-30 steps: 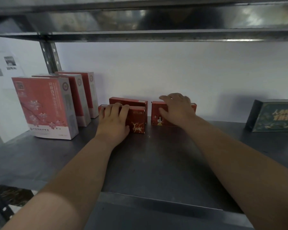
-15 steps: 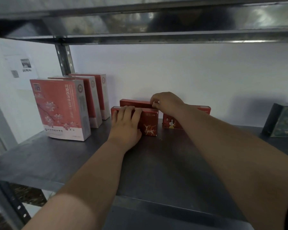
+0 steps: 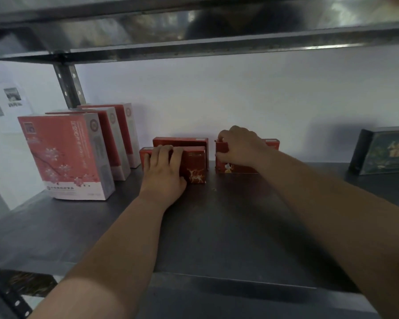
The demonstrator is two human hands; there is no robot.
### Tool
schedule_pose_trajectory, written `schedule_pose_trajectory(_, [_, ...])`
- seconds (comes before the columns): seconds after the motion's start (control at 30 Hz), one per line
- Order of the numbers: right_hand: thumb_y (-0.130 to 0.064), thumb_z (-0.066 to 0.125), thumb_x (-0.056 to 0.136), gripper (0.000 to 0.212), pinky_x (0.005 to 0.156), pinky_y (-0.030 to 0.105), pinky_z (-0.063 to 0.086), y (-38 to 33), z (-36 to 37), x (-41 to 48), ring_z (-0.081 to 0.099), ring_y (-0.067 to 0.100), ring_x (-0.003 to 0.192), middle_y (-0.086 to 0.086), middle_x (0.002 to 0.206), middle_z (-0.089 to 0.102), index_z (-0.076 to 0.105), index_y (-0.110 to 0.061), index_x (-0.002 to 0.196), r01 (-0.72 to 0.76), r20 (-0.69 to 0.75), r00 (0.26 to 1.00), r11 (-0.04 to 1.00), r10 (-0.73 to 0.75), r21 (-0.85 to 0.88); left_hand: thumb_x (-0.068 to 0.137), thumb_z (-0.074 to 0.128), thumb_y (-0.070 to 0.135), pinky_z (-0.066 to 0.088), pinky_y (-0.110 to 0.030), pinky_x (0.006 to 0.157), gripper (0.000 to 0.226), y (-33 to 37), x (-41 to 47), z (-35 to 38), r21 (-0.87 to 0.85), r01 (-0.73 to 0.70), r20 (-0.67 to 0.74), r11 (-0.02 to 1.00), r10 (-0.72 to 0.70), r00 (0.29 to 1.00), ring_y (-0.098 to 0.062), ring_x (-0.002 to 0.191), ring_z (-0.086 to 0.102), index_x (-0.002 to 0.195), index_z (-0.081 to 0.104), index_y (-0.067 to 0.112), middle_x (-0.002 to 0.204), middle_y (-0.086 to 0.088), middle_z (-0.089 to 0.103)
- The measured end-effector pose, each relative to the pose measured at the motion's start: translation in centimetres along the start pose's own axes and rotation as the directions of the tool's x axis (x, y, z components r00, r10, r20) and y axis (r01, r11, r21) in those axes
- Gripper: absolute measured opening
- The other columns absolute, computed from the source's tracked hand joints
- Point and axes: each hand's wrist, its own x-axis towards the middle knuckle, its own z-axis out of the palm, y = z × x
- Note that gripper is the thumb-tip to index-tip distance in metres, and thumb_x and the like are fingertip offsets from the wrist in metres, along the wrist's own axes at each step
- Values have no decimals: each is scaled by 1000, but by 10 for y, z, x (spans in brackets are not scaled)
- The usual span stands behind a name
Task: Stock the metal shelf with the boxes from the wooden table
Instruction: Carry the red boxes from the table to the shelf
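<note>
Three small red boxes stand near the back of the grey metal shelf (image 3: pixel 228 229). My left hand (image 3: pixel 165 166) lies flat over the front deer-print red box (image 3: pixel 195 168), fingers spread across its top. A second red box (image 3: pixel 181 142) stands right behind it. To the right, my right hand (image 3: pixel 238 146) grips the left end of the third red box (image 3: pixel 272 145), which stands against the white wall.
Three tall pink-and-white boxes (image 3: pixel 66 155) stand in a row at the left beside the shelf's upright post (image 3: pixel 69 86). A dark green box (image 3: pixel 386 150) leans at the far right. Another shelf board (image 3: pixel 194 31) hangs close overhead.
My right hand slid from the rear red box back to the right-hand box and closed on its left end. The left hand stayed on the front box.
</note>
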Motion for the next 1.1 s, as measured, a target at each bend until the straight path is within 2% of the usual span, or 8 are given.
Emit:
schedule_pose_trajectory(0.13, [-39,69,88,55,87,39,47,2,6,0,56,29,109,11,124,54,51,-15,134,-13,4,1000,998,13,-65,76,71,29,29,-59,113,80,0,0,2,-21,7,14,1000,-6,1000,-40,137,31,145,34,14,145,-18,35])
schedule_pose_trajectory(0.37, [-37,65,93,54,97,42,48,-2,12,0,54,30,118,12,131,55,48,-13,140,-6,2,1000,999,6,-48,80,69,28,25,-57,117,81,2,-3,-2,-34,26,61,999,-24,998,-38,145,22,149,27,18,152,-15,29])
schedule_pose_trajectory(0.5, [-37,63,92,67,114,48,33,-6,5,-25,38,34,140,15,152,42,40,-15,151,20,-41,999,999,-22,-50,86,64,31,14,-54,122,84,6,-6,-10,-53,60,86,997,-55,995,-35,151,5,155,18,24,160,-11,18])
schedule_pose_trajectory(0.63, [-37,57,89,55,104,47,43,-13,-8,-74,51,33,126,11,136,54,52,-18,140,15,-4,1000,1000,-15,2,83,60,27,38,-50,108,59,22,-14,-31,-86,-36,4,996,37,999,-35,129,39,138,45,15,137,-14,45])
schedule_pose_trajectory(0.7, [-43,56,90,55,102,44,46,-16,-14,-107,53,31,124,8,135,55,51,-23,141,-20,87,996,999,16,45,87,56,35,46,-44,97,42,36,-24,-44,-127,-78,120,989,94,988,-28,115,49,126,54,17,122,-7,54])
schedule_pose_trajectory(0.83, [-67,50,92,72,110,40,41,-22,-29,-181,47,25,134,1,153,43,32,-36,153,-174,358,924,982,137,75,95,47,59,41,-40,106,59,66,-58,-57,-226,-8,577,974,141,804,-20,127,47,145,44,28,143,0,46])
schedule_pose_trajectory(0.97, [-64,36,99,63,120,35,26,-34,-48,-257,30,18,148,-4,164,29,33,-35,155,-195,350,924,977,154,84,100,30,61,13,-47,120,67,98,-93,-81,-240,-125,635,963,253,730,-26,151,14,158,20,30,166,-2,16])
schedule_pose_trajectory(1.1, [-56,38,100,57,116,37,29,-48,-59,-339,38,22,145,1,156,43,45,-29,150,-184,165,971,981,171,66,99,22,60,2,-46,122,68,137,-142,-99,-275,-303,571,912,409,712,-24,153,-1,159,3,32,168,2,1])
